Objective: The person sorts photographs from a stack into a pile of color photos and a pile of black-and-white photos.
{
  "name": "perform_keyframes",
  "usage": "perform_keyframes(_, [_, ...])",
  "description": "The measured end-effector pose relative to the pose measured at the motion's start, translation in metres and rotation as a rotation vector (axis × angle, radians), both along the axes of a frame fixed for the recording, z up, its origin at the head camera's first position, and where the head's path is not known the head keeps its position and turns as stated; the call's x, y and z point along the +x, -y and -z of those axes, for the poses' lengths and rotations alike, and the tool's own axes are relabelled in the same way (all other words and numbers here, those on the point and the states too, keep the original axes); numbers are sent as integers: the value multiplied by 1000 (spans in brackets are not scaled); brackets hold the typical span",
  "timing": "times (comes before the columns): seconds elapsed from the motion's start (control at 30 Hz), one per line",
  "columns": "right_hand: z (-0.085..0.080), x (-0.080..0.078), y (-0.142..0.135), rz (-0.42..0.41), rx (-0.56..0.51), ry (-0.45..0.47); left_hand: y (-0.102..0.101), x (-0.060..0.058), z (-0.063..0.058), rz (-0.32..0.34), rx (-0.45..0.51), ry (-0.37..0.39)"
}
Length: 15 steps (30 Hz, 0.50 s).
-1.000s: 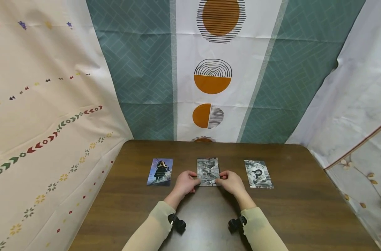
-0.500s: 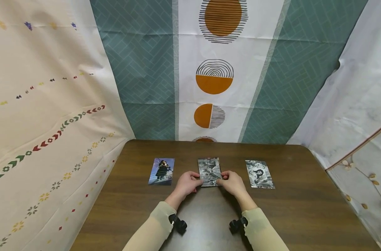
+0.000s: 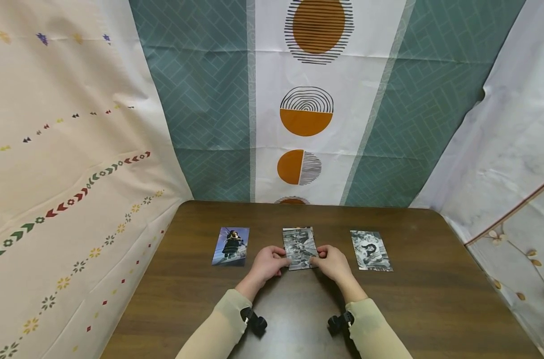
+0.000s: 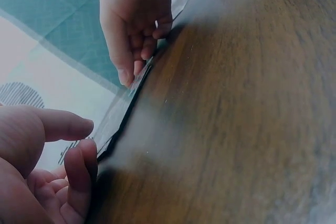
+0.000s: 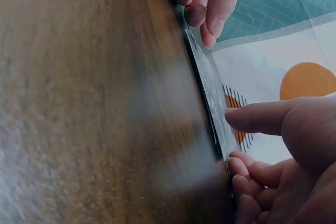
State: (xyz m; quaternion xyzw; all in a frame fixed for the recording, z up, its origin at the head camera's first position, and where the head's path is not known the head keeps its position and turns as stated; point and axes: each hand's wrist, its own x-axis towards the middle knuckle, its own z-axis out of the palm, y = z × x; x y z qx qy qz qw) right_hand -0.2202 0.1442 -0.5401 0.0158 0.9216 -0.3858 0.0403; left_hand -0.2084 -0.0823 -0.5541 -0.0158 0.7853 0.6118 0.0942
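In the head view, a black-and-white picture card lies at mid-table, slightly turned, and a sliver of another picture shows along its far edge. My left hand pinches its left side near the lower corner. On the opposite side, my right hand pinches the right edge, thumb on top. Seen low in the left wrist view, the card has a dark edge line against the tabletop. The right wrist view shows the card between the fingers of both hands.
To the left lies a colour picture card with a dark-clothed figure. Another black-and-white card lies to the right. The brown wooden table meets a patterned cloth backdrop at its far edge.
The top card has slid slightly toward me and turned a little, baring more of the picture beneath at the far edge. Both hands keep nearly the same place; the head view shifted slightly.
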Motion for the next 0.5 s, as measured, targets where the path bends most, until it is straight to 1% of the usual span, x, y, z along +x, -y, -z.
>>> perform_keyframes(0.17, [-1, 1, -1, -9, -8, 16, -1, 0, 0, 0, -15, -4])
perform_keyframes(0.4, [-2, 2, -2, -8, -29, 36, -3, 0, -3, -6, -92, -4])
perform_keyframes(0.5, [-2, 1, -2, 0, -39, 36, -4, -1, -5, -7, -107, 4])
